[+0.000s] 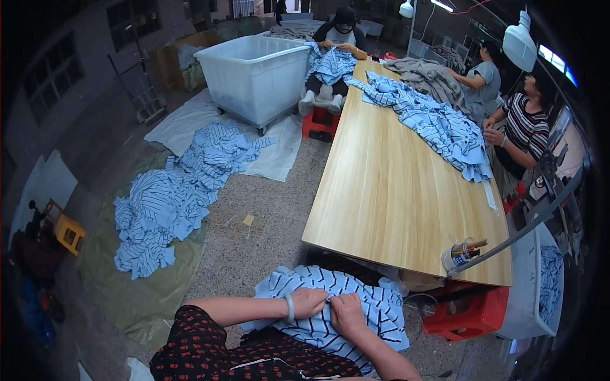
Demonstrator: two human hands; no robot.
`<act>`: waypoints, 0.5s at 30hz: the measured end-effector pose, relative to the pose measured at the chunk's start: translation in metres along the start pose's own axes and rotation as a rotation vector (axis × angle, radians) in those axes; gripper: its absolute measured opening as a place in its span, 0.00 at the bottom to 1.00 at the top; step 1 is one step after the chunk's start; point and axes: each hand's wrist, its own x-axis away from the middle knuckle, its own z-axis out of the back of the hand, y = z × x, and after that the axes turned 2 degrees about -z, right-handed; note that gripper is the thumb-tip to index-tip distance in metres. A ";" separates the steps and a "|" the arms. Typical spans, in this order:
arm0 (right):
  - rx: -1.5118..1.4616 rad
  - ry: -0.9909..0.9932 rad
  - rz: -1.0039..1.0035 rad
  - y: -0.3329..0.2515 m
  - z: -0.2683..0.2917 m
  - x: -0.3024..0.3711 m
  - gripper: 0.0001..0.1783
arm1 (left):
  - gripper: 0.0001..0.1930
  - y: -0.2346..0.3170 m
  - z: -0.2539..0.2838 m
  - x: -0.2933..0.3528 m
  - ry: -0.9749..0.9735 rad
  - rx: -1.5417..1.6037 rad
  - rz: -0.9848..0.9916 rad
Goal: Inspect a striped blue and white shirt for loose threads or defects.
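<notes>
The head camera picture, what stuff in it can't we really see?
Head view: what the left hand and right hand pinch at the striped cloth is too small and partly covered by them.
Head view: the bottom of the white tub is hidden by its near wall.
Head view: most of what's under the wooden table is hidden by its top.
Head view: things beside the yellow stool are lost in the dark.

Wood-grain table [381, 184]: blue striped cloth heap [438, 124], grey cloth pile [429, 77] along right edge, tool cup [452, 261] (near corner).
</notes>
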 end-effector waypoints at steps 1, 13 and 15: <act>-0.050 0.001 -0.010 -0.001 0.001 -0.001 0.04 | 0.07 0.000 0.001 0.002 0.002 0.002 0.002; -0.345 -0.058 -0.008 -0.012 0.020 -0.017 0.07 | 0.13 0.005 0.045 0.024 -0.114 0.356 0.009; -0.240 -0.057 0.102 -0.009 0.020 -0.018 0.02 | 0.12 -0.019 0.043 0.023 -0.166 0.348 0.023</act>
